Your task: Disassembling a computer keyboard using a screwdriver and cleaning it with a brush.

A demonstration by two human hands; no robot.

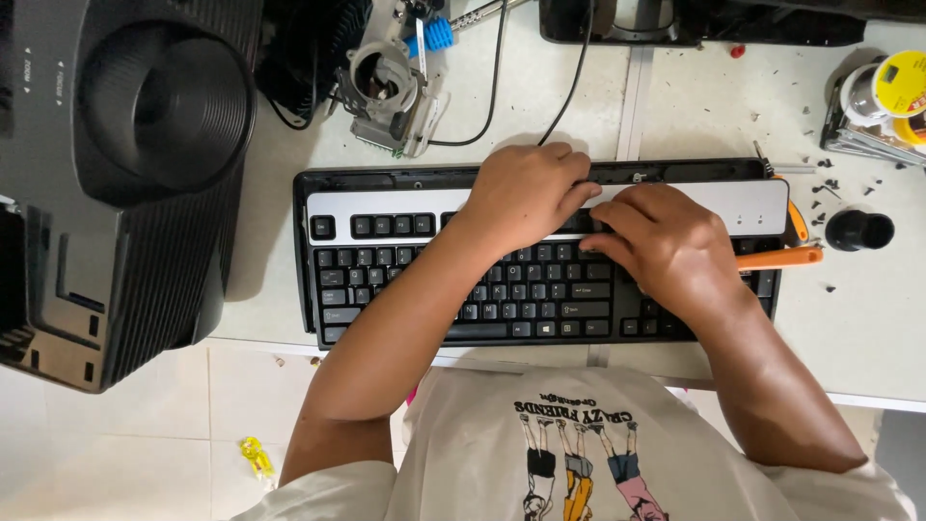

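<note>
A black keyboard [405, 280] with a silver top strip lies across the white table [868, 328] in front of me. My left hand [526, 188] lies palm down over its far edge near the middle, fingers bent onto the silver strip, holding it steady. Just to the right, my right hand [666, 241] is curled knuckles up over the upper key rows. An orange-handled tool [783, 258] sticks out from its little-finger side. The tool's tip is hidden under my fingers.
A large black projector [125, 174] fills the left side. Behind the keyboard lie a small metal-and-plastic lens assembly [386, 92] and black cables [502, 77]. At the right are a black cylindrical cap [858, 230], scattered small screws [825, 183] and rolls of tape [883, 92].
</note>
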